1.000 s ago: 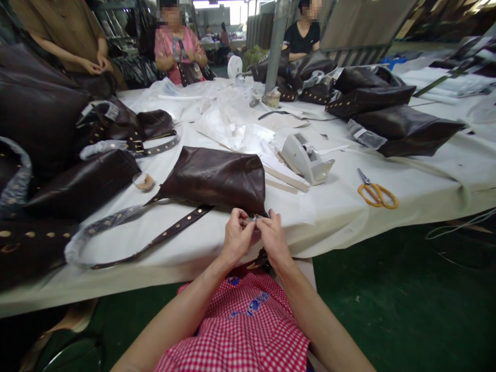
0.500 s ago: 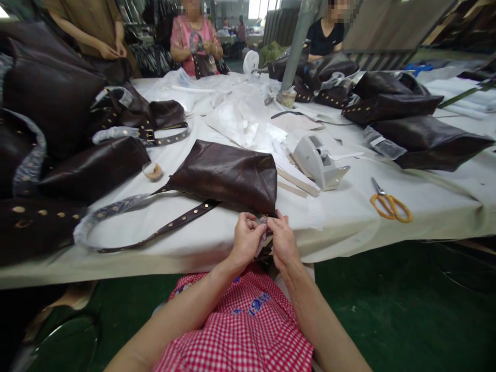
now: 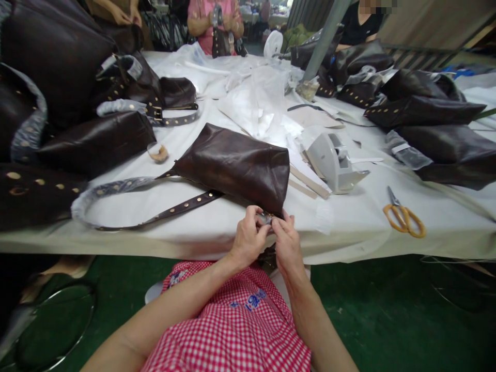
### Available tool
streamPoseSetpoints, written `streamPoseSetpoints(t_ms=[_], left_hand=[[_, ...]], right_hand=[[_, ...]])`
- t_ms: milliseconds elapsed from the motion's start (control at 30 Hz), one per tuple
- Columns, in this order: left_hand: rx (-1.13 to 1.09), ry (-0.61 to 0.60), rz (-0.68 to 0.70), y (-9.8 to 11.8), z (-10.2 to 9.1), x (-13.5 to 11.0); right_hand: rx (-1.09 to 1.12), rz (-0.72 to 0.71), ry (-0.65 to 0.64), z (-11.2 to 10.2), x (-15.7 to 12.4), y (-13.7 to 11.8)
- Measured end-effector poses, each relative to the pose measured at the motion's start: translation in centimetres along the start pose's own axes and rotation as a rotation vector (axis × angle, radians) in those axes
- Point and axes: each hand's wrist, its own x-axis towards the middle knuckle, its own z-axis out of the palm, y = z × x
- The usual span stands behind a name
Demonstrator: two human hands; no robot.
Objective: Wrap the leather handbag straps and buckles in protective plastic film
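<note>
A dark brown leather bag (image 3: 236, 165) lies on its side near the table's front edge. Its studded strap (image 3: 182, 209), partly wrapped in clear plastic, loops out to the left. At the bag's near right corner, my left hand (image 3: 250, 235) pinches a small, shiny greyish piece (image 3: 265, 218), which looks like a fitting covered in clear film. My right hand (image 3: 287, 240) is closed on the same piece from the other side, fingers touching the bag's corner. Details of the piece are hidden between my fingertips.
Orange-handled scissors (image 3: 403, 214) lie right of a grey tape dispenser (image 3: 331, 163). More brown bags (image 3: 101, 142) crowd the left, and others (image 3: 445, 150) the right. Plastic sheets (image 3: 251, 98) cover the middle. A metal post (image 3: 325, 39) rises behind. Co-workers stand across the table.
The view has tilted down and shifted left, so things appear higher and further right. Both hands stay at the bag's corner, and more of the greyish piece shows between the fingers.
</note>
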Motion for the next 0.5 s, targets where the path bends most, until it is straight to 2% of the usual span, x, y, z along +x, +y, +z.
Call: streamPoseSetpoints(t_ms=[267,367,500], left_hand=[[-0.085,-0.02,-0.11,-0.3,-0.2,0.4],[-0.129,-0.108,-0.183,-0.6,-0.8,1.1],[-0.198,-0.215,-0.364,-0.5,-1.8,2.7]], right_hand=[[-0.089,-0.004,0.066,0.8,0.3,-0.3],[-0.119,-0.011,0.077,1.0,0.3,-0.2],[-0.13,-0.015,0.074,1.0,0.3,-0.1]])
